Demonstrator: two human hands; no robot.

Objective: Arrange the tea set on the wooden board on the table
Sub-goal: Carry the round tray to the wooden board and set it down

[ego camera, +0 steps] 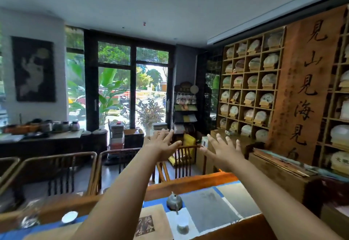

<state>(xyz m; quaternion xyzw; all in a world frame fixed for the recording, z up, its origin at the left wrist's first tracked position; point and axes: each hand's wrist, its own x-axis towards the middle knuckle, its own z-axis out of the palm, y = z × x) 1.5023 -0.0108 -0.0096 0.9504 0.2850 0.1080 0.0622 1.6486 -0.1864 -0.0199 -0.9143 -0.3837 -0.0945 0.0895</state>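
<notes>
Head view, the only one you have: both your arms are stretched straight out ahead, raised well above the worktop (198, 184). Your left hand (164, 148) has its fingers (171, 134) spread wide and holds nothing; your right hand (224, 152) is the same, splayed open and empty, palms facing away toward the room.

The tea set sits far below and behind those hands. A small metal teapot (174, 201) stands on the patchwork runner (213, 209) near the worktop's far edge, between your two forearms. A pale cup (182, 224) stands nearer you, just below the teapot. A white cup (69, 217) sits off to the left beyond your left forearm, and a blurred glass vessel (28, 219) lies further left still.

As for progress, I'd judge little is settled: the pieces look scattered along the runner rather than grouped, and I can't make out a wooden board as such. Nothing is in hand, so gathering and placing all seem still ahead of you.
</notes>
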